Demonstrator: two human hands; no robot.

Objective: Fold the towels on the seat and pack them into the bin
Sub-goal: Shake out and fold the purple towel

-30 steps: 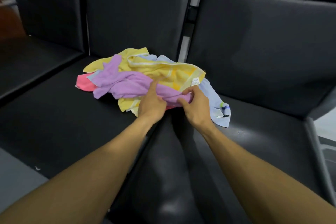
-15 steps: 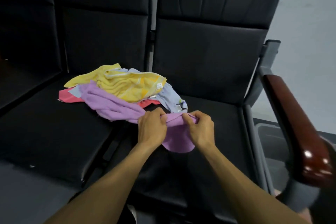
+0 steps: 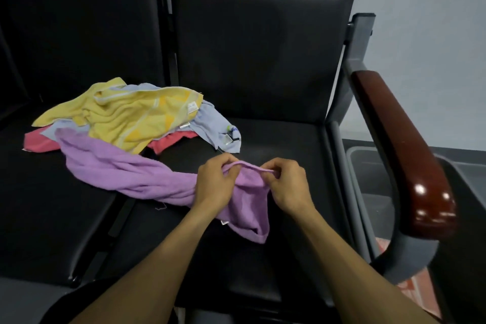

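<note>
Two black padded seats [image 3: 263, 166] stand side by side in front of me, with a pale wall behind at the right. A grey frame carries a glossy dark-wood armrest [image 3: 402, 150] on the right seat's far side, and beyond it, low on the floor, sits a grey bin [image 3: 368, 171]. The purple towel [image 3: 126, 168] lies stretched across both cushions, its long axis running from the pile at the upper left down to the right, where its end droops toward me. The pile holds a yellow towel [image 3: 126, 113] on top, a light-blue towel [image 3: 213, 123] and a pink towel [image 3: 36, 142] beneath. My left hand [image 3: 213, 181] and right hand [image 3: 289, 187] each pinch the purple towel's hem with curled fingers [image 3: 231, 166], the edge pulled between them.
</note>
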